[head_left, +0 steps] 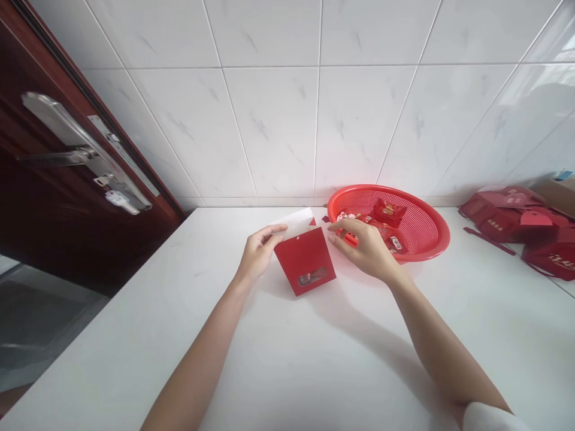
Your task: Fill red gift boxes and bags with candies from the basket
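My left hand (262, 248) pinches the upper left edge of a red paper box (305, 254). The box's white-lined flap (294, 220) stands raised behind, and a small clear window (313, 276) near its bottom shows something inside that I cannot make out. To the right of the box, my right hand (362, 248) hovers with thumb and fingers apart, holding nothing. It partly covers the near left rim of a red plastic basket (429, 221). Inside the basket lie red wrapped packets (389, 212) and several smaller wrapped pieces.
Dark red gift boxes (498, 218) with ribbons stand at the far right of the white table (287, 359), near a brown cardboard box (557, 194). A tiled wall (274, 131) rises behind. At left is a dark wooden door (58, 221) with keys (121, 200) in its lock.
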The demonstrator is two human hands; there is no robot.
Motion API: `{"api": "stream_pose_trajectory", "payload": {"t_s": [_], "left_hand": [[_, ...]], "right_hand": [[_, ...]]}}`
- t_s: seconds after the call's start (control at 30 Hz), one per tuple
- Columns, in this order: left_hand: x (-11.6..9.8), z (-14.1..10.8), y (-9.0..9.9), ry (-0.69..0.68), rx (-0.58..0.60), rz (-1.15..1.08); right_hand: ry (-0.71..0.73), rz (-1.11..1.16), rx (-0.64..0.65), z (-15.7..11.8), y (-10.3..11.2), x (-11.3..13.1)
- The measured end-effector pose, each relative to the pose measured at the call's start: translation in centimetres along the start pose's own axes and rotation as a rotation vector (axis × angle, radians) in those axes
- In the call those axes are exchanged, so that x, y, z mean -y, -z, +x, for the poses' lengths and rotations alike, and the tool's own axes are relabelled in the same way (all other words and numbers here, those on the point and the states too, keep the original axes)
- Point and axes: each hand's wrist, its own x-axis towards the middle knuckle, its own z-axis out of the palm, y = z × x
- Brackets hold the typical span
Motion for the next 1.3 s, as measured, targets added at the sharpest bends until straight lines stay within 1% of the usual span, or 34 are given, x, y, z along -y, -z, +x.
{"api": "stream_pose_trajectory", "payload": {"t_s": [0.13, 0.2, 0.23, 0.27, 0.3, 0.33, 0.4, 0.43, 0.47, 0.5, 0.57, 0.63, 0.73, 0.8, 0.87, 0.97, 1.0, 1.03, 1.13, 1.17, 1.2, 1.3], "left_hand": [[-0.2, 0.4, 0.3, 0.029, -0.077, -0.098], [-0.7, -0.2, 0.3, -0.022, -0.112, -0.113], [-1.1, -0.8, 0.3, -0.088, -0.128, -0.095], [-1.5, -1.6, 0.3, -0.194, -0.148, -0.055], [-2.0, -2.5, 0.2, -0.331, -0.147, 0.028], [-2.5, -3.3, 0.1, -0.504, -0.151, 0.127], [-3.4, -4.9, -0.1, -0.879, -0.116, 0.287], [-3.7, -5.4, -0.2, -0.997, -0.103, 0.321], [-3.9, -5.7, -0.3, -1.065, -0.085, 0.348], [-4.1, -5.9, -0.4, -1.105, -0.069, 0.367], [-4.2, -6.0, -0.5, -1.14, -0.039, 0.389], [-4.2, -6.0, -0.5, -1.178, -0.03, 0.384], [-4.1, -5.9, -0.5, -1.221, -0.046, 0.35], [-3.8, -5.8, -0.6, -1.208, -0.058, 0.328], [-3.4, -5.6, -0.6, -1.104, -0.088, 0.296], [-2.8, -5.2, -0.6, -0.835, -0.138, 0.227], [-2.7, -5.1, -0.6, -0.797, -0.133, 0.212], [-2.6, -5.1, -0.7, -0.814, -0.119, 0.207], [-2.7, -5.0, -0.8, -0.975, -0.067, 0.223], [-2.7, -5.0, -0.8, -1.003, -0.05, 0.222], [-2.7, -4.9, -0.9, -1.007, -0.03, 0.216], [-2.4, -4.6, -1.0, -0.963, 0.025, 0.178]], "right_hand": [[-0.03, 0.008, 0.016, 0.1, 0.0, 0.0], [-0.037, 0.022, 0.05, 0.0, 0.2, 0.1], [-0.035, 0.039, 0.083, 0.0, 0.4, 0.2], [-0.023, 0.061, 0.13, -0.1, 0.6, 0.3], [0.0, 0.085, 0.181, -0.1, 0.7, 0.4], [0.03, 0.106, 0.227, -0.2, 0.9, 0.5], [0.09, 0.126, 0.28, -0.4, 1.2, 0.6], [0.1, 0.126, 0.284, -0.5, 1.3, 0.7], [0.096, 0.123, 0.28, -0.6, 1.4, 0.7], [0.086, 0.119, 0.272, -0.6, 1.4, 0.8], [0.092, 0.124, 0.266, -0.8, 1.6, 1.0], [0.141, 0.143, 0.252, -0.9, 1.8, 1.2], [0.177, 0.153, 0.247, -1.0, 2.1, 1.3], [0.169, 0.127, 0.253, -1.1, 2.2, 1.3], [0.152, 0.098, 0.258, -1.0, 2.1, 1.2], [0.083, 0.081, 0.296, -0.9, 2.0, 1.1], [0.069, 0.08, 0.321, -0.9, 2.0, 1.0], [0.064, 0.077, 0.347, -0.8, 2.0, 1.0], [0.079, 0.047, 0.396, -0.7, 2.0, 0.8], [0.078, 0.035, 0.403, -0.7, 2.0, 0.7], [0.079, 0.027, 0.407, -0.7, 2.0, 0.7], [0.105, 0.036, 0.418, -0.7, 2.3, 0.5]]}}
